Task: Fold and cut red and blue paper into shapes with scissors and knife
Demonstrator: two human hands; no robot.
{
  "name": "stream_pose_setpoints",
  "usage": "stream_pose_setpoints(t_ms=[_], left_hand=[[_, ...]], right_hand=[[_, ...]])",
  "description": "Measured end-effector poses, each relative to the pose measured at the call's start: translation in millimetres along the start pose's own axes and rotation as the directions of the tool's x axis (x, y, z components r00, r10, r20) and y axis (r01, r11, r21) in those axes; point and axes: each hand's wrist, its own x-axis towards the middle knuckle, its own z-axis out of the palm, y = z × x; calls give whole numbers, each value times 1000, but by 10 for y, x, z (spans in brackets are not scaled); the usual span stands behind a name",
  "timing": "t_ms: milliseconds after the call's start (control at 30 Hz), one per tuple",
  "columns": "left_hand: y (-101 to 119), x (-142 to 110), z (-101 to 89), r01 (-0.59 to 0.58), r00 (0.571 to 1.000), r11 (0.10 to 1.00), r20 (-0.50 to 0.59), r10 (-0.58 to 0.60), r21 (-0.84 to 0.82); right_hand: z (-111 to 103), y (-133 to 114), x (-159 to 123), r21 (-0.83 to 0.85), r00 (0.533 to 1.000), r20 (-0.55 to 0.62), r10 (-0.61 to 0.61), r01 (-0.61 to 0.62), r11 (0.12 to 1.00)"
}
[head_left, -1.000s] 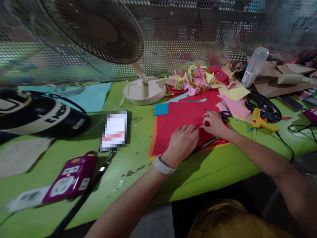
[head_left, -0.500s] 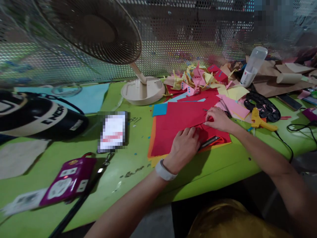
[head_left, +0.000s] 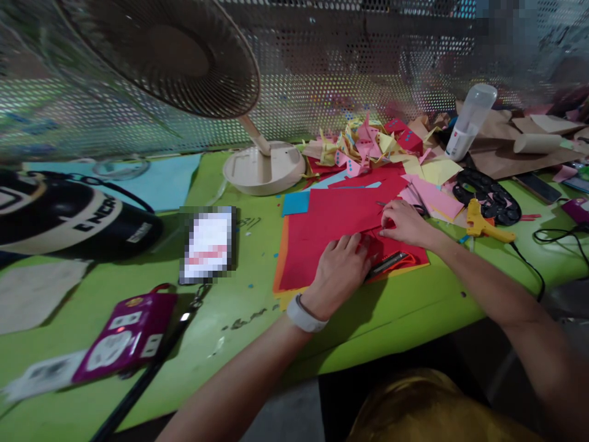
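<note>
Resting on the red sheet (head_left: pixel 301 255), the left hand (head_left: pixel 341 269) curls loosely; beside it, the right hand (head_left: pixel 405 223) nearly closes thumb to finger, any hold unclear. Beneath them, the sheet looks largely whole; beyond, dotted pieces (head_left: pixel 367 142) appear already folded.

Counting one fan (head_left: pixel 161 55) here! Right of it, spotting two hands (head_left: pixel 343 267), one cutter (head_left: pixel 390 265), one glue gun (head_left: pixel 483 224), one clear bottle (head_left: pixel 471 121).
</note>
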Motion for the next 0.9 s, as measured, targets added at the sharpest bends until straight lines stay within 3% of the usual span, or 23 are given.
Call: stream_pose_setpoints(t_ms=[300, 733, 900], left_hand=[[-3, 11, 22, -5, 998, 1000, -57, 6, 5], [-10, 16, 1, -13, 999, 1000, -33, 13, -1], [-15, 16, -3, -19, 1000, 999, -14, 18, -31]], right_hand=[[-148, -145, 3, -15, 997, -71, 42, -43, 999], [-247, -287, -60, 85, 961, 195, 194, -214, 973], [-199, -281, -54, 104, 956, 218, 198, -224, 969]])
